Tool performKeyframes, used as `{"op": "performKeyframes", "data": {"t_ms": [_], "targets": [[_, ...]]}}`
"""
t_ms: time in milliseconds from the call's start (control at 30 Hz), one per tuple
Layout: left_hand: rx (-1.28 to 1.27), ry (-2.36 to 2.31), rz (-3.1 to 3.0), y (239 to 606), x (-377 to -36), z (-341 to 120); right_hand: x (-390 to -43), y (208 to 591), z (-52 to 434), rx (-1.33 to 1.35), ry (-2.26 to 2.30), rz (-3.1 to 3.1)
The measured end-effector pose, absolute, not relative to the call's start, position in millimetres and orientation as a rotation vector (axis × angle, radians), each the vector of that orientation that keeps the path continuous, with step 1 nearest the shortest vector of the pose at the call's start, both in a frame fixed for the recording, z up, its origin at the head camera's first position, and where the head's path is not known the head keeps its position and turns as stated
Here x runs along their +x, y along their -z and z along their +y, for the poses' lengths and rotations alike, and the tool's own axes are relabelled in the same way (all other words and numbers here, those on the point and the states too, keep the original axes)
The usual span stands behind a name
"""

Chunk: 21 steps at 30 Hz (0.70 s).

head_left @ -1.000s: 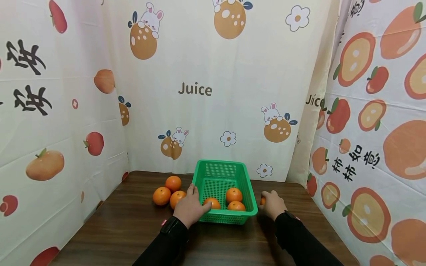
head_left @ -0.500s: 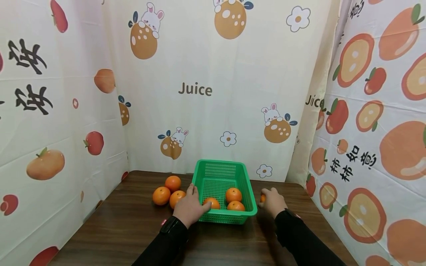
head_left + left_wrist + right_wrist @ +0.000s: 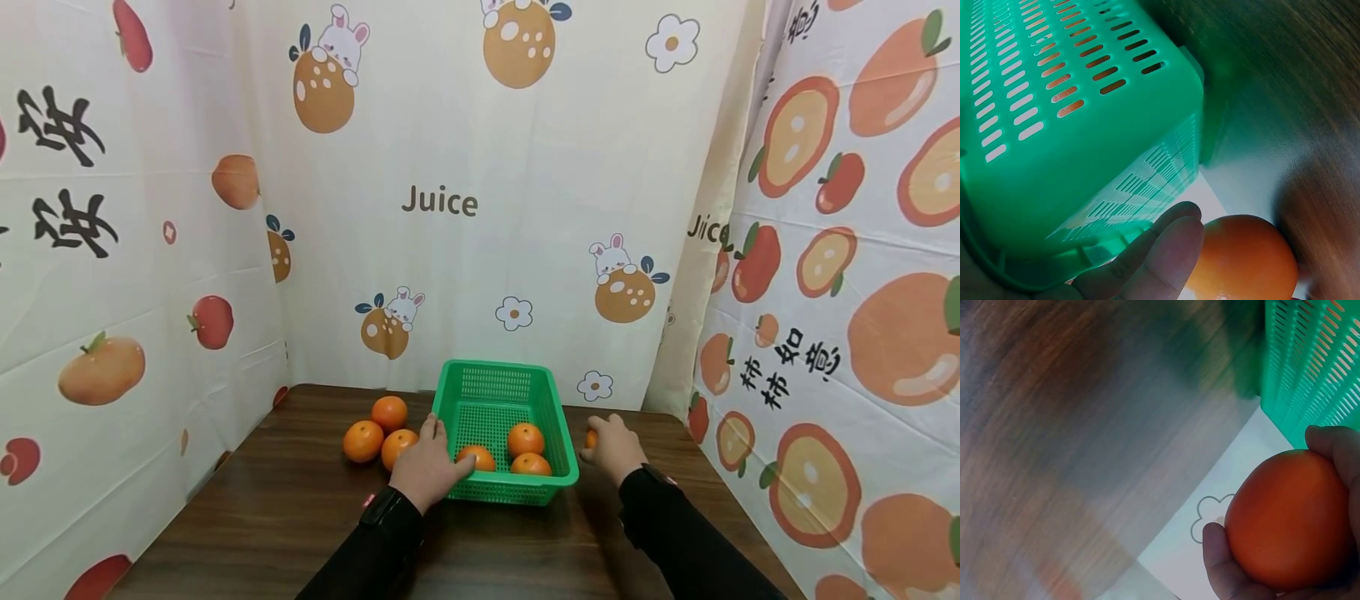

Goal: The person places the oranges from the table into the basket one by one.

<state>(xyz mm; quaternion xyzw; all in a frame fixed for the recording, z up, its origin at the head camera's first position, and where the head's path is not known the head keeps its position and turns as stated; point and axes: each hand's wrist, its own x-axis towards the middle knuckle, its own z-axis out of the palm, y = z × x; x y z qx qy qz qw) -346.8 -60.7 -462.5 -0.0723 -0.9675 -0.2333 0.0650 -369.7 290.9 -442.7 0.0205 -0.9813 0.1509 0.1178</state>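
Wood-grain tabletop [image 3: 517, 558] carried a green basket [image 3: 495, 493] at center, with three oranges inside [image 3: 527, 438] toward its near wall. Right of the basket, the right hand [image 3: 617, 450] had its grip closed around a single orange [image 3: 1291, 519]. At the near left corner, the left hand's [image 3: 427, 468] grip was spread, fingers extended, touching the rim beside three loose oranges [image 3: 363, 442].

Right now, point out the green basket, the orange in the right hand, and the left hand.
Green basket [image 3: 487, 421], head view, bare inside floor.
Held orange [image 3: 1290, 520], right wrist view, middle of its side.
Left hand [image 3: 424, 468], head view, back of the hand.
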Motion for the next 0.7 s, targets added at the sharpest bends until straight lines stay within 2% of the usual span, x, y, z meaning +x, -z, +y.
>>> {"op": "performKeyframes", "data": {"t_ms": [700], "targets": [[-0.212,0.706,-2.924,460.9,-347.3,-59.0,-370.2,423.7,286.6,0.091,-0.457,-2.873]]}}
